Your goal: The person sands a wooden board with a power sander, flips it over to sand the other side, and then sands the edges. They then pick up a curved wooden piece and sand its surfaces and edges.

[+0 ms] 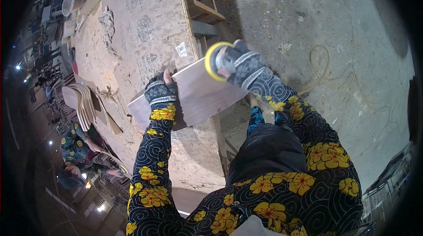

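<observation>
A wooden panel (198, 97) lay slanted across the right edge of the workbench (145, 29), with one end jutting out past it over the floor. The gloved left hand (162, 90) clamped the panel's far edge, fingers curled over it. The right hand (242, 65) was wrapped tight around a sander (211, 61), its yellow disc against the overhanging end. On the workbench's left side stood stacked curved wooden pieces (83, 104), and another person (79, 148) crouched beside them.
</observation>
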